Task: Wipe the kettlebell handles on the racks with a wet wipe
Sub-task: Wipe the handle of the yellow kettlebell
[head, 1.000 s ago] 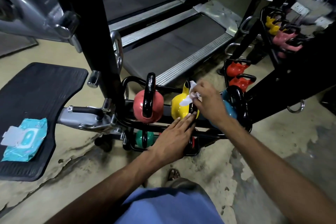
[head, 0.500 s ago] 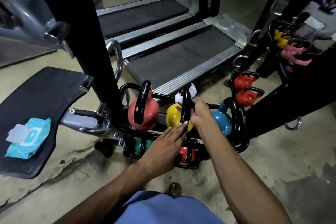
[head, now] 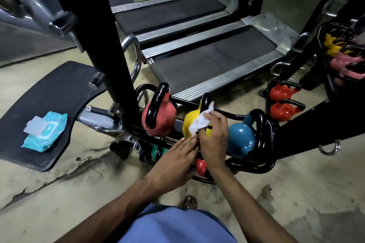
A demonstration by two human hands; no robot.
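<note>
A low black tube rack (head: 256,165) holds a pink kettlebell (head: 165,118), a yellow kettlebell (head: 190,122) and a blue kettlebell (head: 242,138), each with a black handle. My right hand (head: 214,138) holds a white wet wipe (head: 200,123) pressed round the near side of the yellow kettlebell's handle (head: 205,99). My left hand (head: 175,161) lies flat with straight fingers on the rack's front bar just below the yellow kettlebell. A green weight (head: 156,152) and a red one (head: 200,165) sit on the lower tier, partly hidden by my hands.
A teal wet-wipe pack (head: 44,134) lies on a black rubber footplate (head: 49,108) at left. A black post (head: 102,35) rises behind the rack. Treadmill decks (head: 213,61) lie beyond. Red kettlebells (head: 282,102) and a second rack (head: 339,55) stand at right.
My right hand has slid the wipe down from the handle's top toward its near side. The left hand has stayed on the rack bar. The camera has shifted slightly.
</note>
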